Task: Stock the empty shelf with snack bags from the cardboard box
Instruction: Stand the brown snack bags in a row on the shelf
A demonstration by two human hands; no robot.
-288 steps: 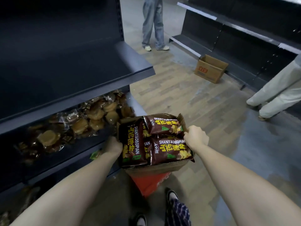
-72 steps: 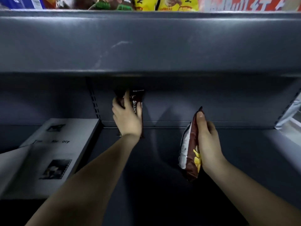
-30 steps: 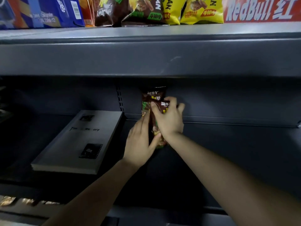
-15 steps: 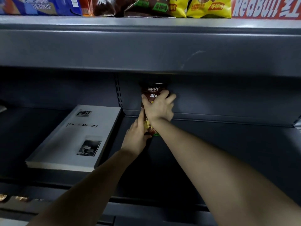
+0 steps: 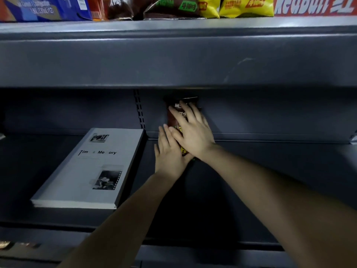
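A dark brown snack bag (image 5: 172,119) stands upright against the back panel of the dark grey shelf (image 5: 251,182), and I cannot tell if a second bag stands behind it. My right hand (image 5: 191,132) lies flat on the bag's front with its fingers spread. My left hand (image 5: 167,155) is against the bag's lower left side, fingers pointing up and thumb hidden under my right hand. The hands cover most of the bag. The cardboard box is out of view.
A grey book (image 5: 92,167) lies flat on the shelf just left of my hands. The upper shelf (image 5: 173,55) overhangs close above and carries yellow snack bags (image 5: 245,6), dark bags, a blue box (image 5: 44,8) and a red carton (image 5: 313,6).
My right hand has slid down from the bag's top and flattened on its front. My left hand has stayed at the bag's lower left. The bag has stayed upright at the back panel.
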